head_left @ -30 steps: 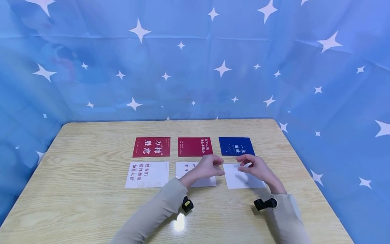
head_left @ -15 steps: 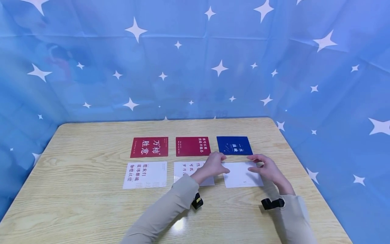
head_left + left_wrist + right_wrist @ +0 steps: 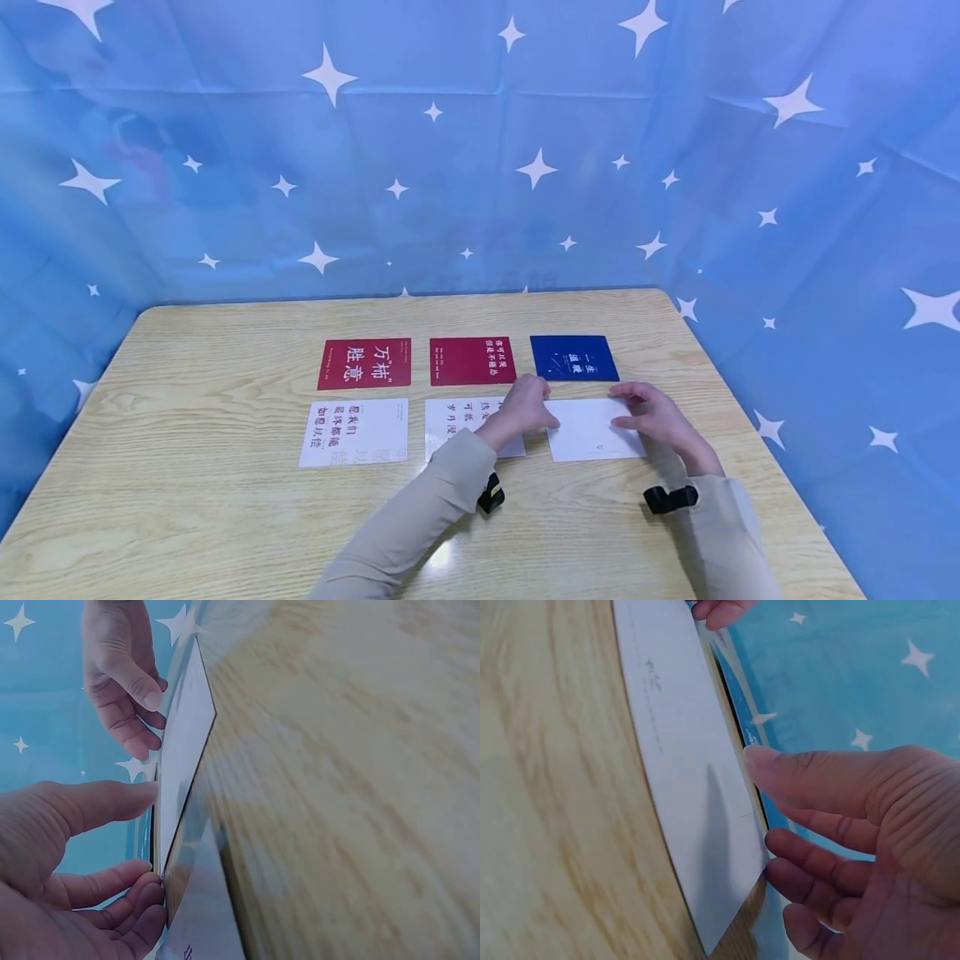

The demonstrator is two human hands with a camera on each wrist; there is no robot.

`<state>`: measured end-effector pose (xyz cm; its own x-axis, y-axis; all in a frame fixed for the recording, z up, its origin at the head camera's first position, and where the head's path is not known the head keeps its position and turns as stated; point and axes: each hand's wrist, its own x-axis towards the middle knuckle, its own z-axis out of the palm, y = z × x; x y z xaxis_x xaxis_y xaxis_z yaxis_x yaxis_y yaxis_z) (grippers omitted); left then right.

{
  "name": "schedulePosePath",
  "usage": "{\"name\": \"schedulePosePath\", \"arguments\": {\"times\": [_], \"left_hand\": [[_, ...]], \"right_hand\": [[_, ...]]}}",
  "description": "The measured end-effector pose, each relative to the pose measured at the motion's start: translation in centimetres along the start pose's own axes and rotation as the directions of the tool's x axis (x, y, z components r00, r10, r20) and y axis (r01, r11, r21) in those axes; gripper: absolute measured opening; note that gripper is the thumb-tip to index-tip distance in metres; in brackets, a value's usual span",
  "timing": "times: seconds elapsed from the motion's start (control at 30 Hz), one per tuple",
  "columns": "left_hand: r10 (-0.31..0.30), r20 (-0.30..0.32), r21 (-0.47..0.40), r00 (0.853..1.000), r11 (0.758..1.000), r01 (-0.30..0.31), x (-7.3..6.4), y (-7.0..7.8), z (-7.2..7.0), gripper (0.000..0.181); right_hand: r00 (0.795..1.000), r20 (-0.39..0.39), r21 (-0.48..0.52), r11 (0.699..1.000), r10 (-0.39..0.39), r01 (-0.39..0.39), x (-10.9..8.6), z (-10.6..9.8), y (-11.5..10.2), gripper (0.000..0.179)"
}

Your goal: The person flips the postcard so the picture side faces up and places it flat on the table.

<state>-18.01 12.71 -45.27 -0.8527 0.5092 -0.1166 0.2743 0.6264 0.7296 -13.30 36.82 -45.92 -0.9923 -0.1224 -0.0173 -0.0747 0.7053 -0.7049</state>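
Observation:
A blank-looking white card [image 3: 588, 437] with a small faint print lies flat at the front right of the row. My left hand [image 3: 521, 407] is at its left edge, thumb and fingers spread apart; the left wrist view shows the fingertips [image 3: 146, 874] by the card's near corner. At the opposite edge is my right hand [image 3: 660, 419], its thumb over the card in the head view. In the right wrist view the fingers [image 3: 780, 844] are close to the card's edge; contact is hard to tell. My left hand partly covers the middle white lettered card [image 3: 457, 421].
Behind lie a blue card [image 3: 573, 358], a plain red card [image 3: 468, 367] and a red card with large characters [image 3: 365, 364]. Another white lettered card [image 3: 360, 429] lies front left. The wooden table [image 3: 187, 467] meets a blue star-patterned curtain [image 3: 420, 242].
Both hands have come down from above the white card to its left and right edges, the right hand shifting rightward. The head view has turned slightly; the other cards stay in their rows.

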Motion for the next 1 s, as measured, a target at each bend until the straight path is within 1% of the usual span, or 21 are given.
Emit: {"name": "schedulePosePath", "arguments": {"times": [0.07, 0.17, 0.27, 0.4, 0.6, 0.77, 0.87, 0.93, 1.0], "left_hand": [[0.013, -0.005, 0.017, 1.0, 1.0, -0.013, 0.1, -0.1, 0.2, 0.032], [0.041, -0.009, 0.078, 0.999, 0.996, -0.04, 0.3, -0.1, 0.5, 0.042], [0.061, -0.009, 0.139, 0.998, 0.988, -0.059, 0.4, -0.2, 0.7, 0.043], [0.052, 0.0, 0.167, 0.999, 0.985, -0.051, 0.5, 0.0, 0.8, 0.039], [0.034, 0.015, 0.218, 0.999, 0.975, -0.037, 0.6, 0.3, 0.6, 0.037], [0.018, 0.035, 0.227, 0.999, 0.974, -0.025, 0.7, 0.4, 0.6, 0.034], [0.017, 0.037, 0.213, 0.999, 0.977, -0.025, 0.7, 0.4, 0.6, 0.035], [0.018, 0.044, 0.187, 0.999, 0.982, -0.026, 0.7, 0.4, 0.7, 0.035], [0.02, 0.048, 0.133, 0.999, 0.991, -0.026, 0.7, 0.4, 0.6, 0.033]], "right_hand": [[1.0, 0.002, -0.017, 1.0, -0.012, 0.012, 0.0, 0.0, 0.0, 0.044], [1.0, -0.001, -0.055, 0.998, -0.019, 0.018, 0.0, 0.1, -0.1, 0.044], [1.0, 0.006, -0.095, 0.995, -0.02, 0.02, 0.0, 0.1, -0.3, 0.043], [1.0, 0.019, -0.138, 0.99, -0.007, 0.01, 0.3, 0.0, -0.4, 0.041], [0.997, 0.08, -0.181, 0.983, -0.006, 0.021, 1.2, -0.4, -0.6, 0.034], [0.993, 0.117, -0.227, 0.973, -0.002, 0.029, 1.7, -0.6, -1.0, 0.032], [0.993, 0.12, -0.236, 0.972, 0.018, 0.011, 1.9, -0.6, -1.1, 0.033], [0.992, 0.116, -0.23, 0.973, 0.044, -0.016, 1.8, -0.7, -1.1, 0.034], [0.993, 0.104, -0.216, 0.976, 0.058, -0.035, 1.7, -0.8, -1.0, 0.034]]}}
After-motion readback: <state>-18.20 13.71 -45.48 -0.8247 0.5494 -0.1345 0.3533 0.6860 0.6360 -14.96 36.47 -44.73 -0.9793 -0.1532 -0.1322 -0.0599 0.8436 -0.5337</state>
